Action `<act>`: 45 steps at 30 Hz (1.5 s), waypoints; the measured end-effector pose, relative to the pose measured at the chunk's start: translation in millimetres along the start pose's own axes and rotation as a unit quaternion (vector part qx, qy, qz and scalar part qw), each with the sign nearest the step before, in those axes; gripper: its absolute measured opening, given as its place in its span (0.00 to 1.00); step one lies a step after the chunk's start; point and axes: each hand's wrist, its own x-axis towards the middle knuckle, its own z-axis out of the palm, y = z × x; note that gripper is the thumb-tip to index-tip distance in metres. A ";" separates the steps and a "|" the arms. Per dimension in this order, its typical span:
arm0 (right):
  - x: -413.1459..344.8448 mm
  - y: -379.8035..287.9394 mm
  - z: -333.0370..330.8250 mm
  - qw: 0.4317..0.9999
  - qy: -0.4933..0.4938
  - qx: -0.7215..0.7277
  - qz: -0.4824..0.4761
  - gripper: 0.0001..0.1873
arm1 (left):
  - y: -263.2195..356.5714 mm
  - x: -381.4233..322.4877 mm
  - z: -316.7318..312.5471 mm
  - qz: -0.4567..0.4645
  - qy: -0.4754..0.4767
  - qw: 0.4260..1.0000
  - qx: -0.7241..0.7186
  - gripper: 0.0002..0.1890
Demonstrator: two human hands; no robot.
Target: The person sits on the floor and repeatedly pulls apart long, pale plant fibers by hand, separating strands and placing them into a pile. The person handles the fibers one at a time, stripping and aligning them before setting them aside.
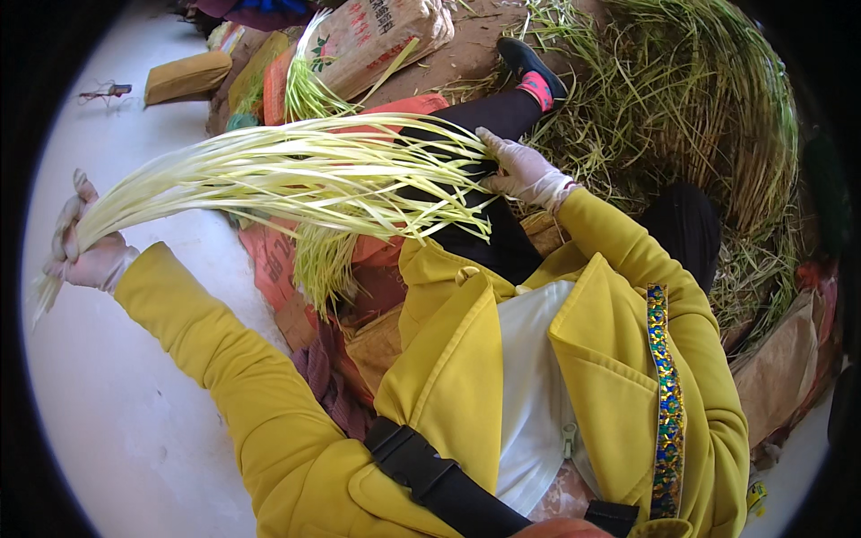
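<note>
My left hand (91, 245), in a thin pale glove, is closed around the pale end of a bundle of long yellow-green leaves (289, 168), likely blanched chives. The bundle stretches rightward and fans out over my outstretched leg. At its loose tips is my right hand (525, 171), also gloved; its thumb and fingertips touch or hold some leaf ends, and I cannot tell how firmly. Below the bundle hang more leaves of the same kind (326, 262), over red sacking (269, 259). Another bunch of leaves (309, 87) lies by a printed woven sack.
A large heap of green stalks (713, 101) lies at the upper right, with loose trimmings around my foot. A woven sack (377, 47) stands at the top. A brown block-shaped package (188, 77) lies by the white surface (168, 403) at left. Brown sacking (780, 370) is at right.
</note>
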 end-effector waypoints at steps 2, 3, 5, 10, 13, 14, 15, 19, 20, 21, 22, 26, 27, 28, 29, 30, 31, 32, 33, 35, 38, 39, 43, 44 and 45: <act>0.6 -0.6 2.7 0.999 0.015 -0.017 0.023 0.27 | -0.4 0.0 -4.9 -0.017 0.003 1.000 -0.014 0.27; 1.2 0.4 1.9 0.999 0.025 -0.025 0.033 0.24 | -0.5 0.6 -7.3 -0.027 -0.015 0.999 -0.019 0.27; 3.5 3.1 -0.7 0.994 0.015 -0.090 0.061 0.11 | -3.5 0.7 -10.5 -0.085 0.022 0.992 -0.088 0.25; 18.0 14.8 3.6 0.962 -0.098 -0.221 0.127 0.13 | -36.4 -13.3 -6.1 -0.124 0.063 0.990 -0.015 0.23; 10.7 35.8 2.4 0.893 -0.257 -0.280 0.243 0.14 | -51.8 -17.0 -1.8 -0.186 0.023 0.980 -0.061 0.22; -0.9 45.2 -0.9 0.888 -0.237 -0.274 0.284 0.14 | -53.5 -15.5 -1.4 -0.163 0.029 0.984 -0.065 0.22; -12.9 54.5 -6.8 0.867 -0.244 -0.270 0.341 0.14 | -55.6 -15.0 -2.1 -0.175 0.041 0.982 -0.062 0.22; -34.3 70.3 -32.3 0.932 -0.104 -0.130 0.323 0.15 | -52.2 -7.0 -9.2 -0.162 0.035 0.986 -0.031 0.21; -35.4 65.3 -34.4 0.964 -0.085 0.002 0.251 0.17 | -51.6 -4.7 -10.6 -0.165 0.037 0.985 -0.040 0.21; -33.7 57.3 -34.8 0.973 -0.037 0.112 0.199 0.19 | -50.8 -2.7 -11.9 -0.170 0.030 0.984 -0.041 0.21; -33.8 45.8 -31.2 0.977 -0.069 0.139 0.145 0.21 | -50.0 -1.1 -12.9 -0.173 0.036 0.983 -0.046 0.22; -32.1 1.5 -8.1 0.978 -0.158 0.097 0.092 0.17 | -45.1 1.6 -14.6 -0.173 0.043 0.982 -0.068 0.23; -31.8 -3.0 -4.3 0.973 -0.162 0.131 0.100 0.15 | -44.3 1.3 -14.6 -0.163 0.047 0.984 -0.048 0.23; -29.3 -3.3 -2.4 0.964 -0.143 0.163 0.152 0.14 | -43.9 0.7 -14.5 -0.164 0.042 0.985 -0.046 0.23; -28.5 -0.5 -1.3 0.951 -0.129 0.193 0.203 0.13 | -44.1 -0.2 -14.2 -0.165 0.037 0.985 -0.046 0.23; -25.0 5.3 0.6 0.963 -0.112 0.147 0.196 0.14 | -45.2 -1.3 -13.8 -0.161 0.048 0.985 -0.037 0.23; -22.4 13.9 0.7 0.978 -0.119 0.084 0.149 0.15 | -47.1 -2.6 -13.3 -0.157 0.059 0.985 -0.031 0.23; -19.1 22.8 2.8 0.983 -0.122 0.002 0.136 0.15 | -49.7 -4.1 -12.5 -0.151 0.058 0.986 -0.037 0.23; -17.3 31.6 5.1 0.984 -0.118 -0.073 0.107 0.16 | -52.2 -5.5 -11.6 -0.166 0.062 0.984 -0.026 0.23; -18.3 45.9 7.3 0.953 -0.181 -0.153 0.188 0.16 | -56.7 -7.9 -8.0 -0.190 0.046 0.980 -0.021 0.22; -29.8 52.1 -8.2 0.897 -0.226 -0.242 0.294 0.16 | -56.9 -10.8 -0.2 -0.167 0.067 0.984 -0.014 0.21; -35.4 48.2 -17.2 0.888 -0.221 -0.256 0.312 0.15 | -55.0 -12.1 2.5 -0.161 0.069 0.985 0.000 0.21; -35.1 11.3 -60.1 0.940 -0.183 -0.193 0.215 0.22 | -49.0 -16.5 12.4 -0.166 0.058 0.984 0.037 0.20; -32.7 -3.8 -63.4 0.953 -0.189 -0.141 0.188 0.24 | -48.7 -17.1 14.1 -0.169 0.052 0.984 0.038 0.20; -31.8 -20.4 -57.7 0.970 -0.177 -0.080 0.146 0.26 | -47.7 -17.3 15.1 -0.167 0.043 0.984 0.038 0.19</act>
